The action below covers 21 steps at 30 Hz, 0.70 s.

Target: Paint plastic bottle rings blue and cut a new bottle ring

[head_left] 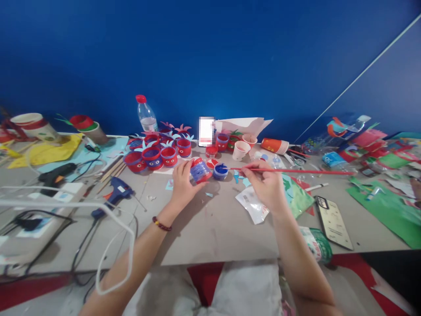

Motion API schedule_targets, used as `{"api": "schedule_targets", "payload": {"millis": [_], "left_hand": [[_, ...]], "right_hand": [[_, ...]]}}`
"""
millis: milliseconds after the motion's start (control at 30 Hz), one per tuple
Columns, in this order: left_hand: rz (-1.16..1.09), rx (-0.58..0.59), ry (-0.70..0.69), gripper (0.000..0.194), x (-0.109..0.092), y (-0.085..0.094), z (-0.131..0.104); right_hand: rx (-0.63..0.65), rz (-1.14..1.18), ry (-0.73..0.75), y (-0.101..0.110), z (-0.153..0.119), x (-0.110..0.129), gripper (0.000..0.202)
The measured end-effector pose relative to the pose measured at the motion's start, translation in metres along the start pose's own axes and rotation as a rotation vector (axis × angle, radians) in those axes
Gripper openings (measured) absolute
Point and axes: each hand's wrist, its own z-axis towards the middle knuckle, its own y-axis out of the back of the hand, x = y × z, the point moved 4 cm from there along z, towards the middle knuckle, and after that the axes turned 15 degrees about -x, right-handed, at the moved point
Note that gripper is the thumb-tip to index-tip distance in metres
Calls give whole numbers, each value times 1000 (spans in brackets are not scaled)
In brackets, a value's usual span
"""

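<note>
My left hand (184,182) is closed around a small red cup with a blue-purple painted band (199,170), tilted on its side above the table. Between the thumb and fingers of my right hand (265,182) is a long red paintbrush (305,171), lying nearly level. Its tip reaches into an open jar of blue paint (220,171), just right of the held cup. Behind that jar stands a jar of red paint (211,152). Several red and blue cups with eyes and paper leaves, one of them a painted cup (152,159), stand at the back left.
A blue glue gun (119,192) with cables and a power strip (49,219) occupy the left. On the right lie a phone (333,223), a white packet (252,204) and green paper (388,213). A bottle (147,117) stands by the blue wall.
</note>
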Motion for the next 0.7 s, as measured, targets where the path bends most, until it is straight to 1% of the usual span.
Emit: {"api": "schedule_targets", "payload": {"millis": [100,200,267,333,533,700], "left_hand": [[0,-33,-19,85,-2,1,0],[-1,-36,-30,84,-3,1,-1],[12,-36,-22,82,-3,1,-1],[28,-36,-9,79,-3,1,-1],[37,-51,-2,75,-5,4,1],[39,-55,16,74,-6,6,2]], "right_hand": [[64,-113,62,-7,25,-2,18],[172,-206,89,-21,49,-3,19],[258,-278,150,-32,60,-2,19],[321,-342,177,-39,68,-2,18],[415,-446,160,-47,78,-7,19],[499,-463,208,-50,76,-17,20]]}}
